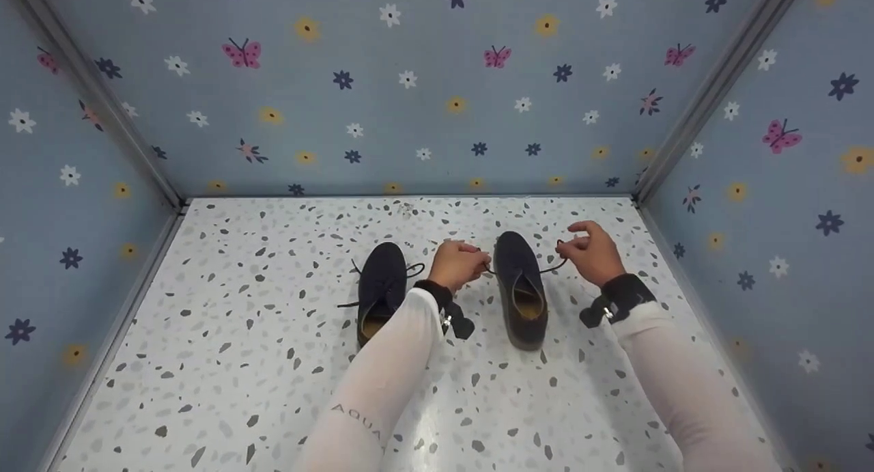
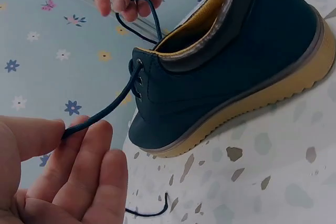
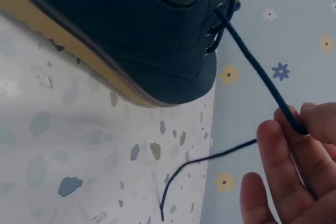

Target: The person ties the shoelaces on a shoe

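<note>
A dark blue shoe [image 1: 513, 259] with a yellow lining and tan sole stands on the floor between the hands, toe toward the back panel. My left hand [image 1: 459, 264], on its left, pinches one shoelace [image 2: 107, 109] between thumb and forefinger. The lace runs taut from the top eyelet, and its loose end lies on the floor. On the other side, my right hand [image 1: 595, 253] pinches the opposite lace [image 3: 257, 69] between thumb and fingers, its tail hanging to the floor. Both hands are held out from the shoe, with the laces spread apart.
The matching shoe [image 1: 382, 274] sits to the left, laces loose, its heel partly hidden behind my left sleeve [image 1: 382, 383]. Flower-patterned panels [image 1: 423, 82] enclose the speckled floor [image 1: 225, 349] at the back and both sides.
</note>
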The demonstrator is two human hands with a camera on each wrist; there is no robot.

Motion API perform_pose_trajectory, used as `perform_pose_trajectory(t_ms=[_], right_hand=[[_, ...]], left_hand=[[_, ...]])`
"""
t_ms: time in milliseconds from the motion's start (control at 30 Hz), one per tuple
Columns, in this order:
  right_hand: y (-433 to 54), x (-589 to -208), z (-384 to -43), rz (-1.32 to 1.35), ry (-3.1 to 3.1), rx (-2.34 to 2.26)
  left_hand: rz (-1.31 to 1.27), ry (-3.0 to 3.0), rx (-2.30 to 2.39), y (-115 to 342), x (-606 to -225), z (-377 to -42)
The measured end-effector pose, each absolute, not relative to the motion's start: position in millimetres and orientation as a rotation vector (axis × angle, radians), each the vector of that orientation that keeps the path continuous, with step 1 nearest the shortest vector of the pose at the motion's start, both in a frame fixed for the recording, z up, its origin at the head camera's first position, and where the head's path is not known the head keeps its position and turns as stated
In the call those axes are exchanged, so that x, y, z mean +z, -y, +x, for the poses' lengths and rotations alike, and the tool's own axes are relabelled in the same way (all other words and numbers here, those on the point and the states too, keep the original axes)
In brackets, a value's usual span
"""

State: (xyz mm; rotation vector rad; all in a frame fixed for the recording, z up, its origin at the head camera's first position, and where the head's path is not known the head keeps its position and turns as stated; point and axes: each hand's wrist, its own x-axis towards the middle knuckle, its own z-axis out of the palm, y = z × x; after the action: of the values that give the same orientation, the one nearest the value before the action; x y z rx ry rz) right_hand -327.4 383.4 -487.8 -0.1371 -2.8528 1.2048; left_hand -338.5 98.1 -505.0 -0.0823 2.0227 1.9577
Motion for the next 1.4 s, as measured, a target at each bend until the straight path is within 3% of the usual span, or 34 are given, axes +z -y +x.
perform_pose_trajectory(t_ms=[367,667,967,1400], right_hand=[[-383.0,-470.7,-334.2,-0.199,2.937,1.093],[-379.9,-464.9,-339.6,-0.325,2.800,1.663],[-372.0,-445.2,-341.1,-0.240,2.581,1.979],[-363.6,-412.6,-344.5,0.007,2.516,1.977]], left_hand=[[0.020,-2.059,1.976,-102.7,-496.7,-343.5],[0.107,-2.011,2.018,-109.6,-490.1,-346.8],[0.190,-2.007,2.078,-114.8,-477.9,-353.2],[0.329,-2.221,1.887,-121.6,-467.4,-362.1]])
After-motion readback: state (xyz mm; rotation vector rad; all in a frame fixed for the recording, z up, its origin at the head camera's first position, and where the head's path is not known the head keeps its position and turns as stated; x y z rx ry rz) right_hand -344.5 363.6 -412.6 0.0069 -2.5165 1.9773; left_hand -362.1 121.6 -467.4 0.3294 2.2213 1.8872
